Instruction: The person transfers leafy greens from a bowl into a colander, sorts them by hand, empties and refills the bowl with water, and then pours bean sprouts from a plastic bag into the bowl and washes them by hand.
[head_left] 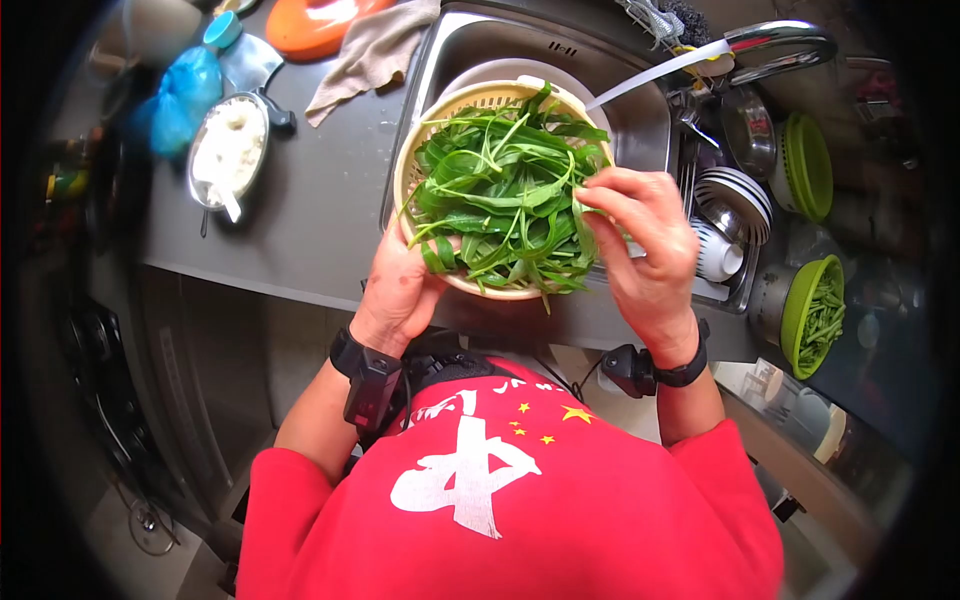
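A round cream-coloured colander (pixel 405 180), heaped with long green leaves (pixel 515 200), is held over the front edge of the steel sink (pixel 640 115). My left hand (pixel 395 285) grips the colander's lower left rim, its fingers partly hidden by the rim and leaves. At the right side of the heap, my right hand (pixel 650 240) has its thumb and index finger pinched on the edge of a leaf. Behind the colander, a pale round basin (pixel 500 70) sits in the sink.
White container with a scoop (pixel 230 150), blue bag (pixel 187 95), orange item (pixel 310 25) and cloth (pixel 375 55) lie on the left counter. The faucet (pixel 785 45) arches from the right. Striped bowls (pixel 735 200) and a green basket of beans (pixel 822 315) stand right of the sink.
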